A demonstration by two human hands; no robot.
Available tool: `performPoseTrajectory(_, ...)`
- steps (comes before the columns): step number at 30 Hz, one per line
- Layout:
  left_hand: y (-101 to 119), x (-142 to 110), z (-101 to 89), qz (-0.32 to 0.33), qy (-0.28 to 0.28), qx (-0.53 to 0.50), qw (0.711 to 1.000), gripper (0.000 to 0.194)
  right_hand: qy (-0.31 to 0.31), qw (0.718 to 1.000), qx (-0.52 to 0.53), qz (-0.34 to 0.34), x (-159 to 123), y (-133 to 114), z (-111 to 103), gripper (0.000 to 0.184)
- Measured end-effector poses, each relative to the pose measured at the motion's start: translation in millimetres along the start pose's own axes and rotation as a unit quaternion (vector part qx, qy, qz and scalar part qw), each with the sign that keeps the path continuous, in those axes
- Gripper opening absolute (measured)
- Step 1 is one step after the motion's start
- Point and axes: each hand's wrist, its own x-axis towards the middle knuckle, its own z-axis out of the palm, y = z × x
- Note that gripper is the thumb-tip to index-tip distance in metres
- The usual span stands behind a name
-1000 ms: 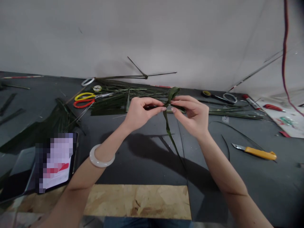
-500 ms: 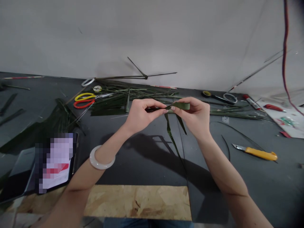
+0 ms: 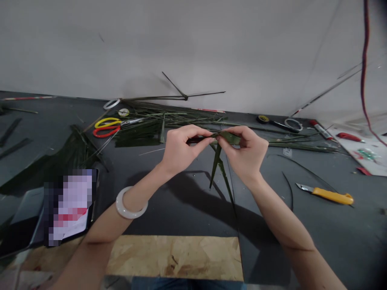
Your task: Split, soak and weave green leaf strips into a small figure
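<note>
Both hands meet above the dark table, pinching one long green leaf strip between them. My left hand is closed, thumb and forefinger gripping the strip's folded part. Opposite it, my right hand is closed too, its thumb and fingers on a flat, wider stretch of leaf. Two narrow ends of leaf hang below the fingertips, one short and one reaching down toward the table. A thin pale wire sticks out to the left, behind my left hand. The exact fold between the fingertips is hidden.
Behind my hands lies a pile of leaf strips. Scissors with yellow and red handles rest left of it. A yellow-handled knife lies at right, blade exposed. A phone stands at left; a wooden board lines the near edge.
The leaf's upright loop has come down and lies flattened under my right fingers. A short end now hangs below, swung leftward. Both hands stay close together.
</note>
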Motion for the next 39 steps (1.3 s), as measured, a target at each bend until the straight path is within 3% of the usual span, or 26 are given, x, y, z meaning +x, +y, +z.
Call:
performPoseTrajectory(5,-1.0,-5.3,3.8,0.106,0.018,0.060,0.992,0.002,-0.024,0.998,-0.039,0.034,2.4,-8.8,-5.8,0.004)
performPoseTrajectory(10,0.2,-9.0,8.5,0.145,0.048,0.079,0.985,0.003,-0.033,0.998,-0.031,0.049,0.9,-11.6,-7.9,0.005)
performPoseTrajectory(14,4.9,-8.3,7.8,0.124,0.062,0.067,0.988,0.003,-0.044,0.997,-0.045,0.035,-3.8,-5.7,-0.4,0.014)
performPoseTrajectory(18,10.2,-6.3,3.5,0.074,0.070,0.048,0.994,0.003,-0.071,0.991,-0.107,-0.044,-11.2,2.4,9.7,0.020)
performPoseTrajectory(22,12.4,-4.4,0.0,0.030,0.077,0.020,0.996,0.004,-0.119,0.959,-0.226,-0.121,-20.3,6.8,16.9,0.027)
performPoseTrajectory(26,11.0,-2.7,-0.7,0.002,0.078,0.012,0.997,0.009,-0.200,0.926,-0.286,-0.142,-25.5,8.2,20.5,0.026)
performPoseTrajectory(31,5.4,0.6,-2.6,-0.041,0.080,-0.009,0.996,0.010,-0.271,0.940,-0.190,-0.081,-12.8,6.4,13.4,0.014)
performPoseTrajectory(36,-2.2,4.4,-5.5,-0.065,0.071,-0.037,0.995,0.015,-0.261,0.963,-0.041,-0.047,4.4,-5.1,-4.9,0.006)
performPoseTrajectory(39,-4.9,5.7,-5.7,-0.072,0.075,-0.042,0.994,0.018,-0.271,0.962,0.034,0.001,7.3,-8.0,-11.4,0.029)
